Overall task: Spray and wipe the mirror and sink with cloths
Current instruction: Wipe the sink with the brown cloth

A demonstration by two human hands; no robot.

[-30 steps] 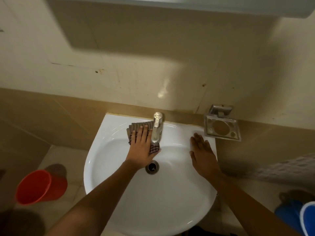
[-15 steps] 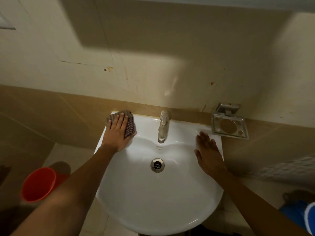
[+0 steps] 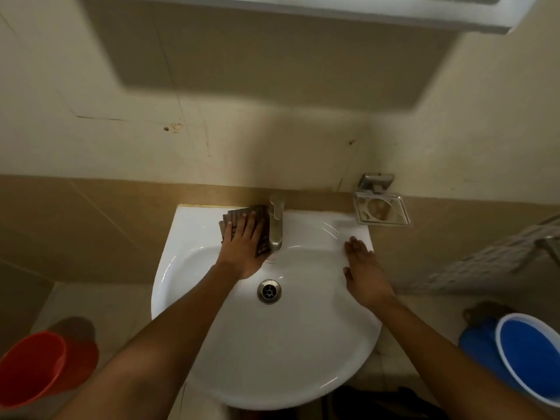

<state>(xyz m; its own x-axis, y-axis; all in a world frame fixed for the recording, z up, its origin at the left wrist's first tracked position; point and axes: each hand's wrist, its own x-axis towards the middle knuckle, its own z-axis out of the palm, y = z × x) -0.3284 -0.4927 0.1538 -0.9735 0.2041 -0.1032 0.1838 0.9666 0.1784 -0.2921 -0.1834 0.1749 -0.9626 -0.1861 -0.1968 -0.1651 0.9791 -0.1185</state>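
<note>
A white round sink (image 3: 272, 359) hangs on the tiled wall, with a metal tap (image 3: 276, 225) at its back and a drain (image 3: 269, 291) in the bowl. My left hand (image 3: 244, 248) presses flat on a dark checked cloth (image 3: 262, 222) on the sink's back ledge, just left of the tap. Spread flat, my right hand (image 3: 365, 275) rests on the sink's right rim and holds nothing. Only the lower edge of a white cabinet or mirror frame (image 3: 333, 10) shows at the top.
A metal soap dish (image 3: 381, 209) is fixed to the wall at the sink's right. On the floor stand a red bucket (image 3: 36, 368) at the left and a blue bucket (image 3: 530, 356) at the right. A patterned cloth hangs at the right edge.
My left hand slid the cloth from beside the tap to the sink's back left corner and back to the tap. The right hand stayed on the right rim.
</note>
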